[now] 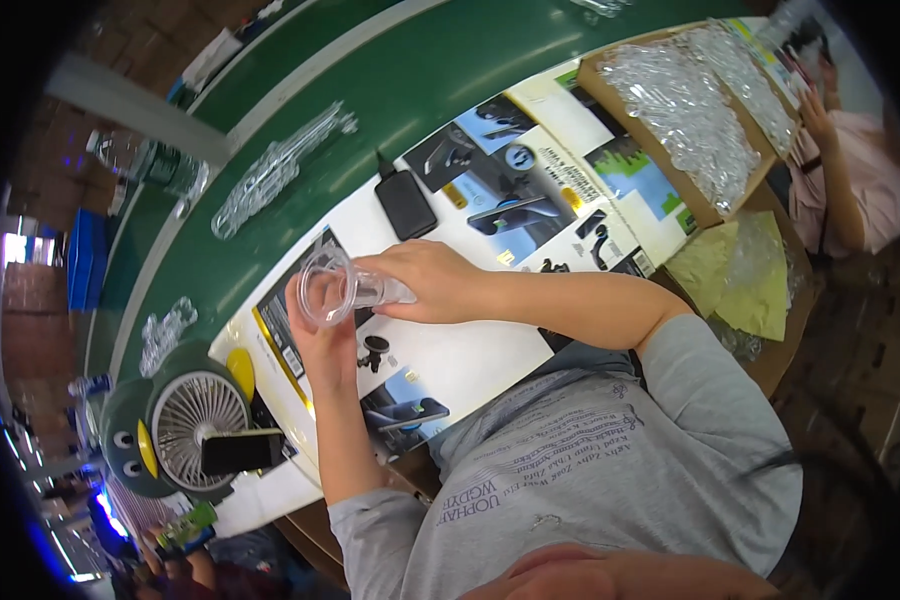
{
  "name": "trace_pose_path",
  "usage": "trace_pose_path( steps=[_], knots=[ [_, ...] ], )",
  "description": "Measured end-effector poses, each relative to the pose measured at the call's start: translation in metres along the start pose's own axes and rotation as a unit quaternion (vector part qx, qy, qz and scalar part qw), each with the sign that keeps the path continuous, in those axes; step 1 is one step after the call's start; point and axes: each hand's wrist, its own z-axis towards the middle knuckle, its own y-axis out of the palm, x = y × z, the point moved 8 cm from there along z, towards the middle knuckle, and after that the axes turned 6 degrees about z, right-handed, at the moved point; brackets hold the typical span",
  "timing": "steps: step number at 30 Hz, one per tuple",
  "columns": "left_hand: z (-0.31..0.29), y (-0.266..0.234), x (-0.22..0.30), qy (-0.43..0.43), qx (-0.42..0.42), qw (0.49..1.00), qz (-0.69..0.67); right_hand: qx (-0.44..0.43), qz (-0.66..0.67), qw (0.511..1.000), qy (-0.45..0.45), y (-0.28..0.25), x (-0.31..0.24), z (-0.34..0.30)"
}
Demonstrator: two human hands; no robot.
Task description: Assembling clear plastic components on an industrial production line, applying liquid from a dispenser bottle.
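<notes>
A clear plastic cup-like piece (pixel 327 287) with a round rim is held between my two hands above the covered table. My left hand (pixel 320 335) is closed around its wide end, with the fingers partly seen through the plastic. From the right, my right hand (pixel 432 280) grips the narrower clear part, whose tip shows below the fingers. Whether this is one piece or two fitted together I cannot tell. A black power bank-like box (pixel 406 204) with a short cable lies just beyond my hands.
A cardboard box (pixel 660 150) full of clear plastic pieces stands at the far right, by another person (pixel 850 190). Clear plastic stacks (pixel 282 172) lie on the green surface (pixel 390 90). At left are a fan (pixel 200 430), a phone (pixel 242 453) and a bottle (pixel 150 162).
</notes>
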Motion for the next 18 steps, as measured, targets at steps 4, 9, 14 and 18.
trace_pose_path(
  steps=[4,9,14,18],
  knots=[
    [0.006,0.005,-0.002,-0.003,0.031,0.999,-0.011,0.113,0.032,0.993,0.000,-0.030,0.007,-0.001],
    [0.011,-0.011,-0.019,-0.059,0.028,0.996,-0.056,0.197,0.436,0.874,0.089,-0.072,0.024,0.016],
    [0.013,-0.011,-0.042,-0.117,-0.050,0.988,-0.086,0.301,0.510,0.796,0.130,-0.166,0.064,0.063],
    [0.012,-0.009,-0.043,-0.132,-0.038,0.988,-0.065,0.383,0.293,0.864,0.145,-0.269,0.126,0.083]
  ],
)
